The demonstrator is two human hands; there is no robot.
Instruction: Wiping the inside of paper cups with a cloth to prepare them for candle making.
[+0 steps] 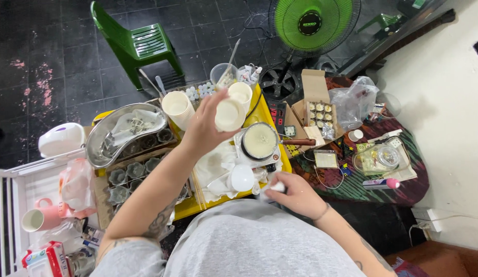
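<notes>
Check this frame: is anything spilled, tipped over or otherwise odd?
Nothing looks spilled. The left hand holds a cream paper cup tipped on its side above the yellow tray; the right hand grips something small and white. The white cloth lies crumpled.

Person in a plain grey short-sleeved shirt, arms bare below the sleeves. Dark tattoo work on the left forearm near the elbow, smaller marks on the right forearm. Thin band at the wrist of the right hand (296, 195), nearest the yellow tray (264, 110).
</notes>
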